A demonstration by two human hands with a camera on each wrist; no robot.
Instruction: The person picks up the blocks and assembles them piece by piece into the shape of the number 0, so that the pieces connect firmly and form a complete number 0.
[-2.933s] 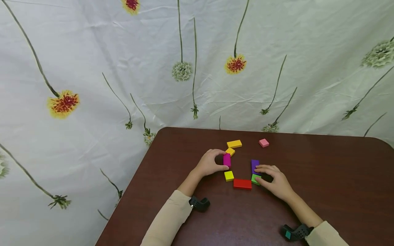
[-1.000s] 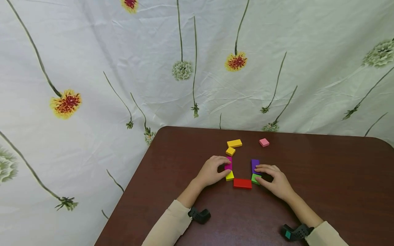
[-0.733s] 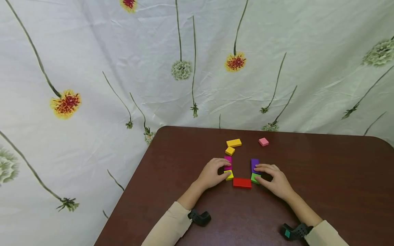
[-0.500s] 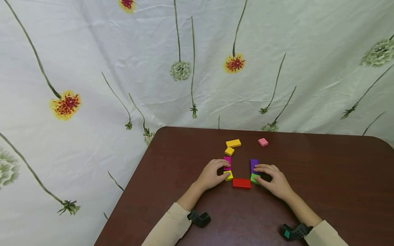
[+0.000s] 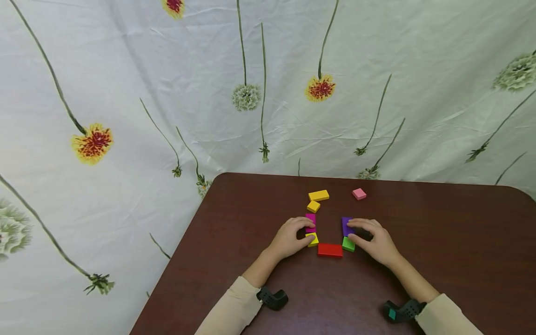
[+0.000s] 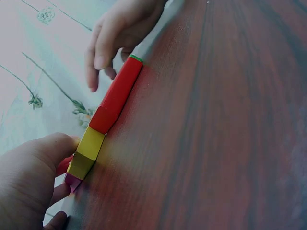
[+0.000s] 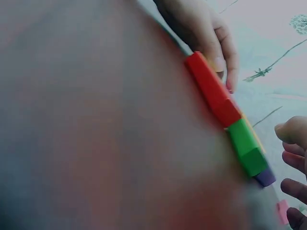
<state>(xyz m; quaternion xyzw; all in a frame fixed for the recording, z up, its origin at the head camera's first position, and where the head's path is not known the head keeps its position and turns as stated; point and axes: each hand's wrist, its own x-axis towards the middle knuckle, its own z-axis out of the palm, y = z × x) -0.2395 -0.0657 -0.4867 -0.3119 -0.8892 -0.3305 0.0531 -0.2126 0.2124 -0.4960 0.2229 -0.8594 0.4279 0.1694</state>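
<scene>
In the head view, my left hand [image 5: 289, 238] rests its fingers over a magenta block [image 5: 310, 217], with the thumb on a small yellow block [image 5: 311, 243]. The left wrist view shows the thumb at that block's top edge. My right hand [image 5: 378, 242] has loosely bent fingers beside a purple block [image 5: 345, 226] and a green block [image 5: 348, 244]; the right wrist view shows its fingers apart from them. A red block [image 5: 330, 250] lies between the two rows, forming a U shape with them.
Beyond the magenta block lie a small orange-yellow block [image 5: 313, 206] and a longer one [image 5: 319, 195]. A pink block [image 5: 359, 194] sits farther right on the dark brown table [image 5: 452, 242]. A flower-patterned cloth [image 5: 209, 70] hangs behind the table's far edge.
My left hand has brought the magenta block nearer, up against the yellow one, and loosened its grip. My right hand has just shifted slightly away from me, its thumb leaving the green block.
</scene>
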